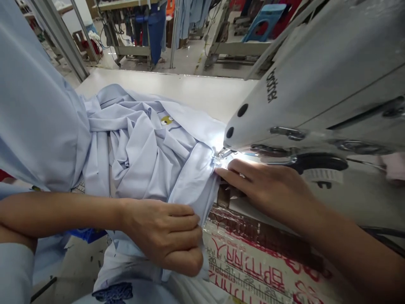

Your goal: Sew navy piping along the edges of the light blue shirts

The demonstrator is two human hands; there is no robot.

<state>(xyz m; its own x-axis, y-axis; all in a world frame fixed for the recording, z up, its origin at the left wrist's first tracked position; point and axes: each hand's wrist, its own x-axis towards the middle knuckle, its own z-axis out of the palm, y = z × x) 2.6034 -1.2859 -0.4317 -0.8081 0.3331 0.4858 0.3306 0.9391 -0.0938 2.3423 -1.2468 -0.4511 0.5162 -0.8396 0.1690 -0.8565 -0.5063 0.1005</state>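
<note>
A pale blue garment (139,147) lies bunched on the sewing table, one flat edge running under the presser foot (225,153) of a white sewing machine (303,93). My left hand (167,236) is closed on the near edge of the cloth, knuckles up. By the presser foot, my right hand (256,179) has its fingers stretched out, with one fingertip touching the cloth's edge; the fingertips' undersides are hidden. A small yellow eye-like motif (166,120) shows among the folds. The machine's lamp lights the needle area brightly.
Pale blue cloth (38,101) hangs high on the left. Printed rulers (243,270) and red characters run along the table's near edge. A metal post (60,38) rises at left. Beyond stand other work tables and a blue plastic stool (268,19).
</note>
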